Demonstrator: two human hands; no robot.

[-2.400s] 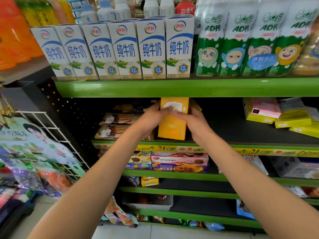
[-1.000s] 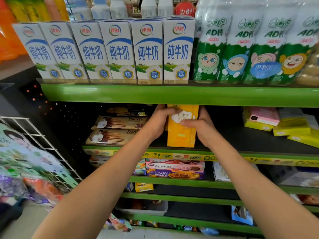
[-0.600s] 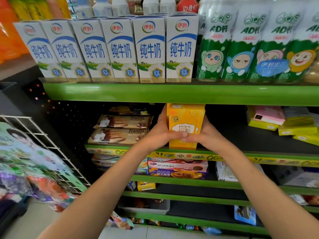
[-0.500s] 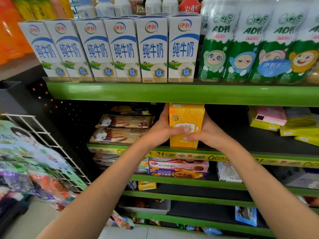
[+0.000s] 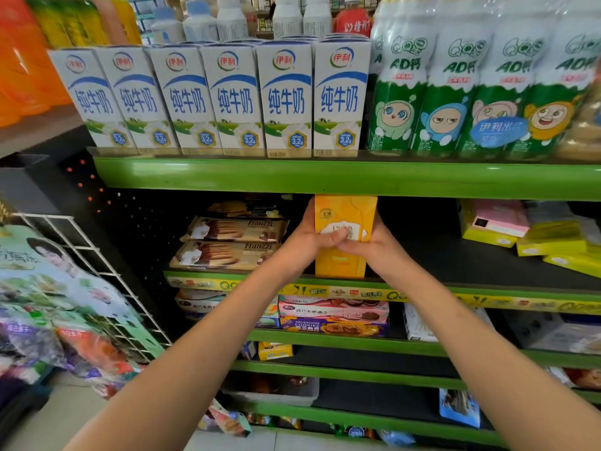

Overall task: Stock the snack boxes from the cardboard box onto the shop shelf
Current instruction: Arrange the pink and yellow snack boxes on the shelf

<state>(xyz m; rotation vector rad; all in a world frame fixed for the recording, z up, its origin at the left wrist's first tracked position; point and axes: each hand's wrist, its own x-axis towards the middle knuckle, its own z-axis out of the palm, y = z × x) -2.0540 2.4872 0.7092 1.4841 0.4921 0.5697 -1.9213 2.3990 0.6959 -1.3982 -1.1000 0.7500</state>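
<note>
- We see one snack box [image 5: 341,236], tall and yellow-orange, with a white label patch on its front.
- It stands upright near the front edge of the shelf [image 5: 455,288], its top just under the green shelf above.
- Our left hand [image 5: 309,242] and right hand [image 5: 374,245] grip it from either side, thumbs meeting across its front.
- The cardboard box is out of view.

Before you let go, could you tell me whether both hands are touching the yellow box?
Touching: the head view shows the left hand and right hand gripping the yellow box.
</note>
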